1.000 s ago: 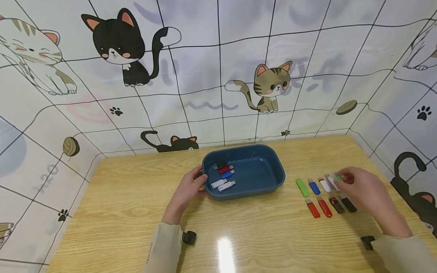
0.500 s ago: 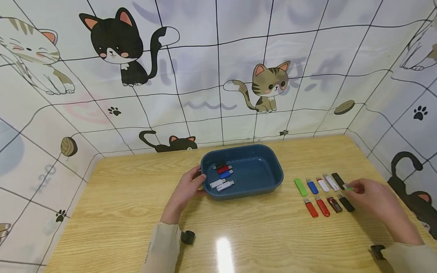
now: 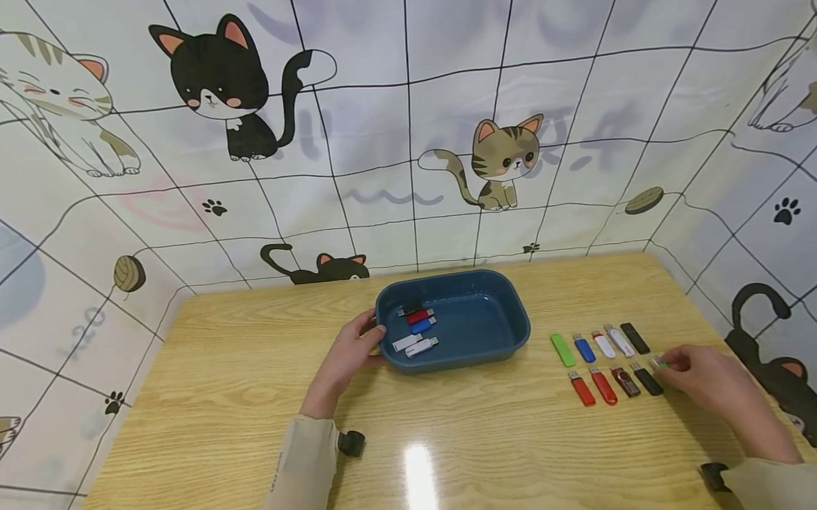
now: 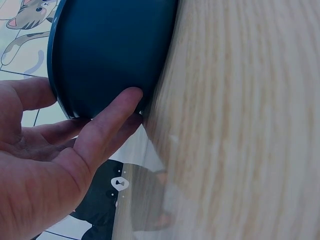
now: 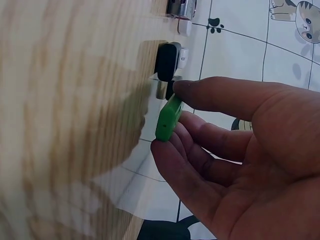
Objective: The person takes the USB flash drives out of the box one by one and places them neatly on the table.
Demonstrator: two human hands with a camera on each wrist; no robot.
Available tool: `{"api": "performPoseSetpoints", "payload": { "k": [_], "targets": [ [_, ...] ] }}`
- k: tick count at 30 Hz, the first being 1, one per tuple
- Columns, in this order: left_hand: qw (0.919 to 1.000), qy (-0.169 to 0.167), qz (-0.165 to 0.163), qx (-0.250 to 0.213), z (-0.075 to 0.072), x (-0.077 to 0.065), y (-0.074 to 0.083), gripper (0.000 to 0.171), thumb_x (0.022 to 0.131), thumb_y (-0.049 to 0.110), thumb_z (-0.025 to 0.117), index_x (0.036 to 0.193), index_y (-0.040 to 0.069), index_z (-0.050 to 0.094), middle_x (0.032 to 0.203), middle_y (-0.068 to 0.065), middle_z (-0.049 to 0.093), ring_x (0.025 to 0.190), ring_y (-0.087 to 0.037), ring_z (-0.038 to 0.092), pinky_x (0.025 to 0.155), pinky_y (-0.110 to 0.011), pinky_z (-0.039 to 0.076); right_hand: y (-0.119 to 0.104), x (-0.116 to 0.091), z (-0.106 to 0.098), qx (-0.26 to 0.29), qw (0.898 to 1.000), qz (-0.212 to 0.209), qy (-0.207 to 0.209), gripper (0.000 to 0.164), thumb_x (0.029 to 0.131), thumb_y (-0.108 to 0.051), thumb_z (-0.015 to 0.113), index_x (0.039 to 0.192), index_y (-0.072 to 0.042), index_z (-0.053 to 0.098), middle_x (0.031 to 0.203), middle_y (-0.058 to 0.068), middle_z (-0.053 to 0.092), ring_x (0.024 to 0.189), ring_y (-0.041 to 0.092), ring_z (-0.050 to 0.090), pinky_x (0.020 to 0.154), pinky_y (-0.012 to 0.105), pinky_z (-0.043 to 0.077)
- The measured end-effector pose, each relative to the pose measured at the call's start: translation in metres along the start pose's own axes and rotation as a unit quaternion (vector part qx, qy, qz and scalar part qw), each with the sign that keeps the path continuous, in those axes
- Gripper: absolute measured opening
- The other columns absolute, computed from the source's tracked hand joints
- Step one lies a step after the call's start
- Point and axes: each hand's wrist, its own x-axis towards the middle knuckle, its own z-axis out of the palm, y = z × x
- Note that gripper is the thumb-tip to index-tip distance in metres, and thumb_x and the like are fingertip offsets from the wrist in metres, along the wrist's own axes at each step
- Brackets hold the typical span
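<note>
My right hand (image 3: pixel 708 378) pinches a green USB stick (image 5: pixel 168 119) between thumb and fingers, low over the table at the right end of the lower row. Just left of it lies a black USB stick (image 3: pixel 646 379). That row also has a dark red stick (image 3: pixel 625 382) and two red ones. Behind it, the upper row runs from a lime green stick (image 3: pixel 563 350) through blue and white ones to a black one (image 3: pixel 634 339). My left hand (image 3: pixel 347 357) grips the left end of a dark blue plastic basin (image 3: pixel 456 366), thumb at the rim, fingers along the outer wall.
Inside the basin's left half lie several USB sticks: a black one, a red one (image 3: pixel 420 316), a blue one (image 3: pixel 423 326) and two white ones (image 3: pixel 421 347). The wooden table (image 3: pixel 249 343) meets a cat-patterned wall covering (image 3: pixel 377 136) at the back and sides.
My right hand has carried the green USB stick from the upper row's right end toward me, to the lower row's right end. The left hand and basin have stayed put.
</note>
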Motion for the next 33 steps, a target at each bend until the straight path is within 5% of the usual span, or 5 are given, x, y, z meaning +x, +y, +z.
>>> {"api": "performPoseSetpoints", "payload": {
  "k": [24, 29, 33],
  "targets": [
    [1.0000, 0.002, -0.003, -0.005, 0.003, 0.003, -0.003, 0.050, 0.101, 0.013, 0.047, 0.148, 0.000, 0.036, 0.140, -0.023, 0.046, 0.105, -0.037, 0.061, 0.077, -0.045, 0.056, 0.006, 0.002, -0.002, 0.003, 0.999, 0.013, -0.035, 0.050, 0.088, -0.033, 0.065, 0.104, 0.015, 0.061, 0.088, 0.021, 0.065, 0.077, 0.031, 0.060, 0.062, 0.041, 0.048],
    [1.0000, 0.000, 0.000, -0.005, 0.002, 0.003, -0.002, 0.050, 0.101, 0.013, 0.046, 0.148, -0.001, 0.036, 0.139, -0.023, 0.046, 0.106, -0.038, 0.060, 0.077, -0.045, 0.057, -0.005, -0.004, -0.010, -0.003, 1.000, 0.023, -0.007, 0.057, 0.094, -0.040, 0.056, 0.114, 0.014, 0.059, 0.103, 0.029, 0.062, 0.088, 0.042, 0.057, 0.066, 0.050, 0.047],
    [1.0000, 0.004, -0.002, -0.006, 0.001, 0.002, -0.002, 0.050, 0.101, 0.014, 0.047, 0.148, 0.000, 0.037, 0.139, -0.022, 0.047, 0.106, -0.037, 0.060, 0.077, -0.045, 0.056, -0.035, -0.008, -0.016, 0.009, 0.999, -0.010, 0.050, 0.053, 0.097, -0.041, 0.052, 0.116, 0.008, 0.061, 0.106, 0.029, 0.062, 0.089, 0.042, 0.058, 0.066, 0.052, 0.047]
  ]
}}
